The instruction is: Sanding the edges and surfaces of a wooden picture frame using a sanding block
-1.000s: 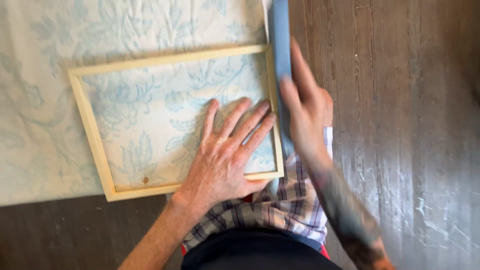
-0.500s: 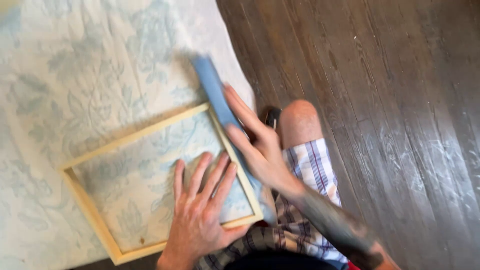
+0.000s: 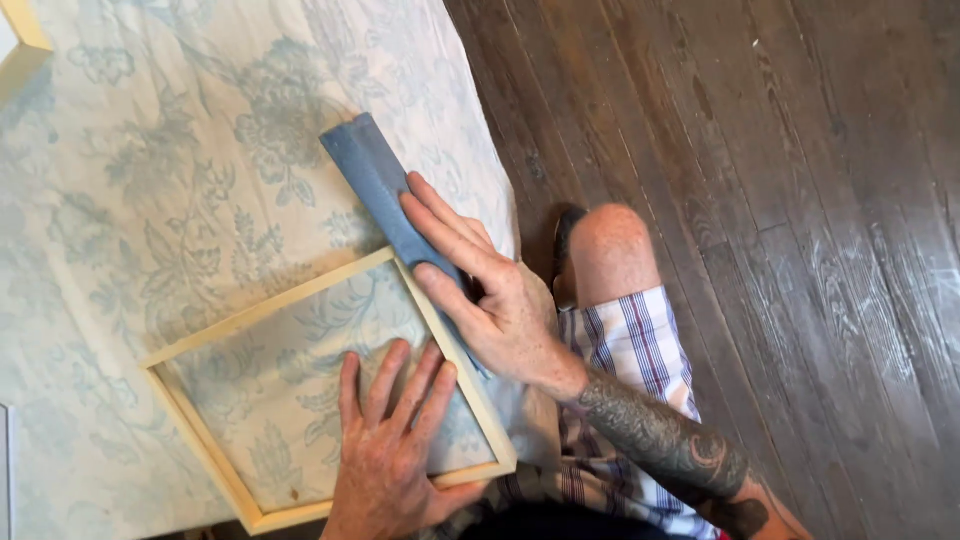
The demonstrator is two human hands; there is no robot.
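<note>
A pale wooden frame (image 3: 270, 298) lies flat on a light floral cloth (image 3: 160, 150). My left hand (image 3: 390, 450) presses flat, fingers spread, on the cloth inside the frame near its lower bar. My right hand (image 3: 490, 295) holds a blue strip of sanding paper (image 3: 372, 178) against the frame's right-hand bar; the strip sticks out past my fingertips up and to the left. My right forearm is tattooed.
Dark wooden floorboards (image 3: 780, 200) fill the right side. My bare knee (image 3: 612, 250) and plaid shorts (image 3: 630, 350) sit beside the cloth's edge. The corner of another pale wooden frame (image 3: 25, 35) shows at the top left.
The view has swung, so the frame now sits lower and turned. My right hand with the blue strip has slid along the frame's right bar. My left hand stays pressed inside the frame.
</note>
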